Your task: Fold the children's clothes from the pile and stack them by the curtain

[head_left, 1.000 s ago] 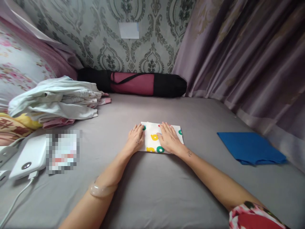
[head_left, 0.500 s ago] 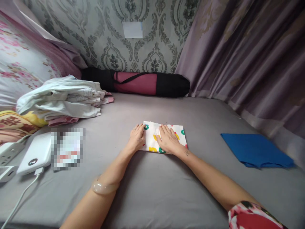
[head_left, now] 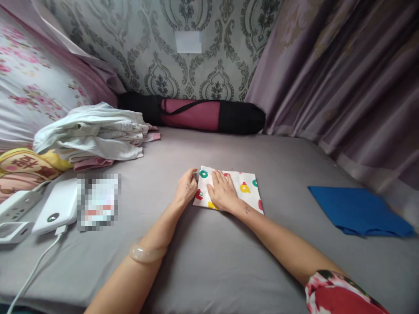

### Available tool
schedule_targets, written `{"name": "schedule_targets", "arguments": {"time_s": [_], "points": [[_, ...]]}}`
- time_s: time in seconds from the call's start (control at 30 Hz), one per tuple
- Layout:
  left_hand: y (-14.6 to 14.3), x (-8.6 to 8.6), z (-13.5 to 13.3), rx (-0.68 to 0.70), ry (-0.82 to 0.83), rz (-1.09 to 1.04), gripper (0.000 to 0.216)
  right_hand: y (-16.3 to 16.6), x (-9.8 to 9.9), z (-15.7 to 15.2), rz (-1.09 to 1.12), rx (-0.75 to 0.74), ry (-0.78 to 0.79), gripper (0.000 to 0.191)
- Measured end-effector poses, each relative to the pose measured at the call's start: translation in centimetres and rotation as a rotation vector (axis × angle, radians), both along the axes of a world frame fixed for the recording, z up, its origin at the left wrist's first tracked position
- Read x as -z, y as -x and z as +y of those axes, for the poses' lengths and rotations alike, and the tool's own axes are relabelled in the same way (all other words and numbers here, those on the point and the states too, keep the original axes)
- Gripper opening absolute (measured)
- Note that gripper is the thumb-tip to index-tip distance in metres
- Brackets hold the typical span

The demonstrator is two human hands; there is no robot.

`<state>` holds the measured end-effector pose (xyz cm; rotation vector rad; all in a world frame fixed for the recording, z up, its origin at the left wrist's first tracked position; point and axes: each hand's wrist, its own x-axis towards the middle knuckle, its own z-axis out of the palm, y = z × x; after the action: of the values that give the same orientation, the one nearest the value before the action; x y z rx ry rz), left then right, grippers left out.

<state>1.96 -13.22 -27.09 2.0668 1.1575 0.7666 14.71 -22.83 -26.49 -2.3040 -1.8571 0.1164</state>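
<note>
On the grey sheet in the middle lies a folded white cloth (head_left: 244,205), printed with colourful letter-like shapes. My right hand (head_left: 223,192) rests flat on its upper face, left of the middle, fingers stretched out and pointing away from me. At the cloth's left edge is my left hand (head_left: 187,188), its fingers loosely bent and the thumb side against the edge. The undersides of the left fingers are hidden. Off to the right, apart from both hands, lies a folded blue cloth (head_left: 360,211).
A pile of light clothes (head_left: 94,135) sits at the left beside a floral pillow (head_left: 29,78). Nearer me are a white power bank (head_left: 57,205) with a cable, a power strip (head_left: 19,207) and a blurred-out item (head_left: 100,200). A black and maroon long bag (head_left: 193,114) lies along the wall.
My right hand has slid left across the white cloth, uncovering more of its right side. My left hand has drawn back slightly to the edge. The view has shifted a little.
</note>
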Motion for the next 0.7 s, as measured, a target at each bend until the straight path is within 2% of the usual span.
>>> {"name": "schedule_targets", "arguments": {"time_s": [0.1,0.17,0.33,0.43,0.53,0.7], "points": [[0.1,0.1,0.3,-0.029,0.032,-0.037,0.04,0.3,-1.6,0.6,0.03,0.013,0.093,0.062],[0.2,0.3,0.6,-0.052,0.047,-0.069,0.041,1.0,-2.3,1.1,0.045,0.009,0.099,0.061],[0.2,0.9,1.2,-0.067,0.084,-0.13,0.043,3.0,-0.9,1.8,0.065,0.003,-0.027,0.064],[0.2,1.0,1.2,-0.075,0.09,-0.138,0.043,3.4,-0.2,1.8,0.059,0.006,-0.02,0.065],[0.2,1.0,1.3,-0.083,0.082,-0.151,0.042,3.8,-0.6,2.1,0.061,0.004,0.007,0.065],[0.4,0.7,1.4,-0.119,0.063,-0.158,0.041,5.3,-0.8,2.4,0.063,-0.092,0.0,0.063]]}}
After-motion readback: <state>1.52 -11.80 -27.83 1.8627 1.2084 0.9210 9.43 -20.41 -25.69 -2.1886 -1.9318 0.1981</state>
